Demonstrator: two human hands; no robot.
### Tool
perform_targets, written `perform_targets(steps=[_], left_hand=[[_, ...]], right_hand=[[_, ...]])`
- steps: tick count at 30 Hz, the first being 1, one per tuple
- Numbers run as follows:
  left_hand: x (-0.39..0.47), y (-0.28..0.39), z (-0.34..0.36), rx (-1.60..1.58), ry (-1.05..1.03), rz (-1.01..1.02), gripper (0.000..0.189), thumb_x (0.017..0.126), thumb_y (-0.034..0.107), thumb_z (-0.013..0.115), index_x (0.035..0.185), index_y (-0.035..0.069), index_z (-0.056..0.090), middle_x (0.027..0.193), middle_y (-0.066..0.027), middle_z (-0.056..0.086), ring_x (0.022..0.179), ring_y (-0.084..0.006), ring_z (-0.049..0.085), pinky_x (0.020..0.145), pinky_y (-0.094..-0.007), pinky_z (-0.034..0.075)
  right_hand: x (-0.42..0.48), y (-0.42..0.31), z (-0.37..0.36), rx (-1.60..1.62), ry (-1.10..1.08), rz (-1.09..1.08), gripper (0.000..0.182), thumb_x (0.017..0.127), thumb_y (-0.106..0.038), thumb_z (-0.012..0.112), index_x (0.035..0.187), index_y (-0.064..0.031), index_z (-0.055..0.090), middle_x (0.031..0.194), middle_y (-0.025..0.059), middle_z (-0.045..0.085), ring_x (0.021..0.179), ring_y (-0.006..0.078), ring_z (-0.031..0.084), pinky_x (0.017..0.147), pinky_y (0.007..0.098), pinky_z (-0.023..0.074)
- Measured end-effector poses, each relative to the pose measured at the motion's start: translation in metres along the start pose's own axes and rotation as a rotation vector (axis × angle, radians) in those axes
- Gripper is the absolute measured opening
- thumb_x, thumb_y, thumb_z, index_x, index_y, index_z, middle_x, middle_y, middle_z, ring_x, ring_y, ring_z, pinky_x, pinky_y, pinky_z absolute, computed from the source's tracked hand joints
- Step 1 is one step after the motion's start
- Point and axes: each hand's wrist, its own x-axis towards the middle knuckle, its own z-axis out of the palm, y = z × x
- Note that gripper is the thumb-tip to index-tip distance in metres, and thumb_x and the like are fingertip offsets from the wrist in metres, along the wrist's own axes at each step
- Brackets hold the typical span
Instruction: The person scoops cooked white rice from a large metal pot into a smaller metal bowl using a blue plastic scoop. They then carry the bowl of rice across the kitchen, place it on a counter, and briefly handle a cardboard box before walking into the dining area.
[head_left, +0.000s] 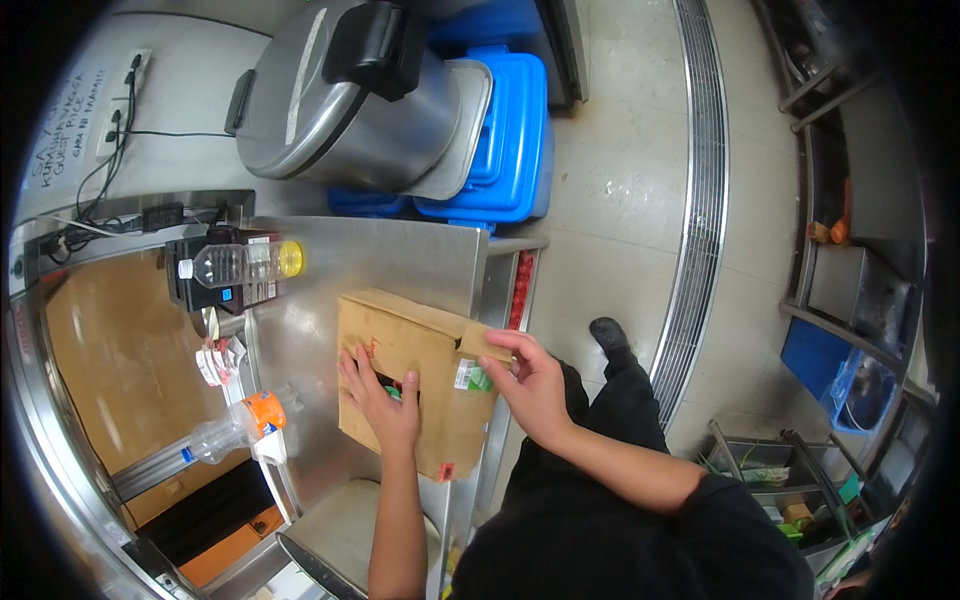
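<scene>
A brown cardboard box (427, 352) lies on the stainless steel counter (315, 457) in front of me. Its top bears a dark printed patch, mostly covered by my left hand (386, 405), which presses flat with fingers spread. Along the box's right edge, a cardboard flap (480, 341) is pinched between the thumb and index finger of my right hand (531, 379). Just below that flap is a white and green label (472, 375) with a barcode. A small red sticker (446, 471) marks the near corner. What the box contains is hidden.
Two clear plastic bottles (244, 264) (232, 427) stand along the counter's left side. Nearby is a large metal pot (352, 525). Beyond the counter, a big steel rice cooker (360, 127) sits above blue lidded bins (517, 135). A drain grate (705, 187) crosses the floor.
</scene>
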Motion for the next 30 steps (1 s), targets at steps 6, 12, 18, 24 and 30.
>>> perform_targets(steps=[6,12,18,24,30], left_hand=[[0.022,0.009,-0.005,0.063,-0.027,-0.071,0.09,0.084,0.051,0.065,0.155,0.017,0.021,0.159,-0.022,0.014,0.147,-0.0414,0.01,0.11,-0.0697,0.004],[0.048,0.016,0.0,0.09,-0.04,-0.095,0.083,0.089,0.049,0.061,0.155,0.021,0.02,0.159,-0.0195,0.017,0.147,-0.0387,0.015,0.109,-0.0708,0.007],[0.045,0.018,0.001,0.087,-0.039,-0.086,0.084,0.088,0.05,0.06,0.156,0.021,0.019,0.159,-0.0194,0.018,0.147,-0.0372,0.016,0.108,-0.0717,0.007],[0.042,0.019,0.0,0.084,-0.042,-0.08,0.085,0.088,0.052,0.06,0.156,0.02,0.019,0.158,-0.0192,0.021,0.147,-0.0372,0.017,0.108,-0.0721,0.007],[0.042,0.014,-0.002,0.078,-0.063,-0.048,0.086,0.088,0.054,0.06,0.156,0.021,0.018,0.155,-0.0204,0.025,0.144,-0.0388,0.022,0.108,-0.0715,0.009]], right_hand=[[-0.012,-0.005,-0.007,-0.031,0.036,-0.047,0.022,0.086,0.003,0.068,0.108,0.0031,0.064,0.115,0.0108,0.057,0.11,0.0174,0.059,0.097,0.0294,0.0514],[-0.016,-0.007,-0.012,0.0,0.079,-0.009,0.019,0.085,0.003,0.07,0.104,0.0029,0.065,0.113,0.0107,0.058,0.107,0.0165,0.06,0.094,0.0286,0.0538],[-0.021,-0.007,-0.016,-0.019,0.077,-0.021,0.018,0.085,0.003,0.071,0.102,0.0037,0.065,0.11,0.0105,0.058,0.104,0.0161,0.061,0.091,0.028,0.0551],[-0.024,-0.011,-0.019,-0.043,0.06,-0.004,0.017,0.085,0.003,0.07,0.102,0.0034,0.065,0.108,0.0096,0.059,0.102,0.0155,0.06,0.087,0.0272,0.0542],[-0.009,-0.015,-0.033,-0.639,-0.077,-0.368,0.026,0.084,-0.009,0.074,0.107,0.0012,0.067,0.107,0.0136,0.065,0.097,0.0252,0.063,0.083,0.033,0.0527]])
